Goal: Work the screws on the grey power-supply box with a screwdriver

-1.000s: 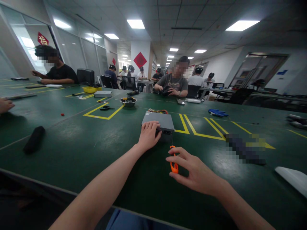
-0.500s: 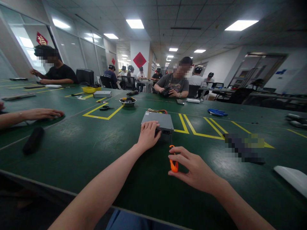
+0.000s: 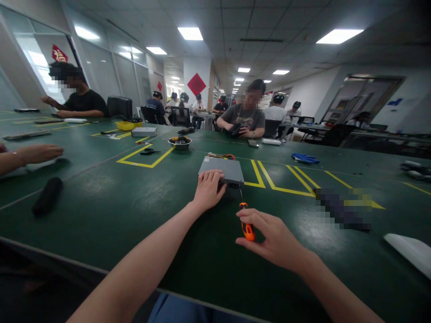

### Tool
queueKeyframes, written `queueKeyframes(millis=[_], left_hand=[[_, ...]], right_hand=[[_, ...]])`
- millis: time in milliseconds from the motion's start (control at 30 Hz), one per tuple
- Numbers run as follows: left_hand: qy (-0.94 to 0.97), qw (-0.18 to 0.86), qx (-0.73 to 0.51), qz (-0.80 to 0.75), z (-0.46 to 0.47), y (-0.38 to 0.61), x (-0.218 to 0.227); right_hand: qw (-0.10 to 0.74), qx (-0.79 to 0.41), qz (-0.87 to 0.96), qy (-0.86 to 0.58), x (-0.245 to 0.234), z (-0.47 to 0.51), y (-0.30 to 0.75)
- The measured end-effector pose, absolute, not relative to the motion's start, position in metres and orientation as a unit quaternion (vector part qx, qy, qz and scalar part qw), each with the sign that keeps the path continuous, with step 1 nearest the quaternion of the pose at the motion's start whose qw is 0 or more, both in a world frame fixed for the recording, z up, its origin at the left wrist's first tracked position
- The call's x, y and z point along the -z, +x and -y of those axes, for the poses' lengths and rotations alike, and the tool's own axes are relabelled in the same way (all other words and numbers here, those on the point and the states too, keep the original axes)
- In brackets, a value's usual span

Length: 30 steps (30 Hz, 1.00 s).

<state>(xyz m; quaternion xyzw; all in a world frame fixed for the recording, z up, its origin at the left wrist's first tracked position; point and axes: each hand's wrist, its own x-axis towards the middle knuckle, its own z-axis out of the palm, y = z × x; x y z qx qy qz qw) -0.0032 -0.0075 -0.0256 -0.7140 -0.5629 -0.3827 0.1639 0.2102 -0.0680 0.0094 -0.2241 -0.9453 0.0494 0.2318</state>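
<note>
A grey metal box point(image 3: 226, 169) with coloured wires at its far side lies on the green table point(image 3: 111, 211). My left hand point(image 3: 208, 189) rests on the box's near left corner, fingers curled over its edge. My right hand point(image 3: 273, 240) pinches the orange handle of a screwdriver point(image 3: 246, 223) between thumb and fingers. The screwdriver's thin shaft points up toward the near face of the box.
A black cylinder point(image 3: 47, 195) lies at the left. A metal bowl point(image 3: 179, 142), black scissors point(image 3: 148, 152), blue gloves point(image 3: 305, 158) and a white object point(image 3: 409, 250) are on the table. Another person's hand point(image 3: 35, 153) reaches in from the left. Seated people work across the table.
My right hand has closed tighter on the orange handle and turned it slightly. The other person's hand at the left reached out and then drew back. My left hand stayed put.
</note>
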Motion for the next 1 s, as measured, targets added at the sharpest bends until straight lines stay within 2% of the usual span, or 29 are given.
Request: queueKeyframes(millis=[133, 267, 367, 500, 667, 867, 1000], left_hand=[[-0.714, 0.163, 0.381, 0.564, 0.0077, -0.0032, 0.0251], [-0.715, 0.162, 0.378, 0.566, 0.0083, -0.0031, 0.0242], [-0.714, 0.162, 0.380, 0.565, 0.0087, -0.0032, 0.0236], [-0.715, 0.159, 0.377, 0.567, 0.0090, -0.0035, 0.0236], [-0.714, 0.157, 0.381, 0.566, 0.0083, -0.0035, 0.0245], [-0.716, 0.159, 0.380, 0.564, 0.0077, -0.0038, 0.0252], [-0.715, 0.162, 0.378, 0.566, 0.0077, -0.0039, 0.0253]], right_hand=[[0.224, -0.097, 0.944, -0.221, -0.0141, 0.0708, 0.2088], [0.190, -0.060, 0.961, -0.190, -0.0152, 0.0718, 0.2075], [0.217, -0.047, 0.957, -0.188, -0.0097, 0.0692, 0.2080], [0.261, -0.086, 0.938, -0.209, -0.0103, 0.0691, 0.2095], [0.221, -0.066, 0.954, -0.193, -0.0177, 0.0730, 0.2088], [0.251, -0.075, 0.940, -0.217, -0.0124, 0.0708, 0.2098], [0.227, -0.075, 0.948, -0.213, -0.0160, 0.0726, 0.2099]])
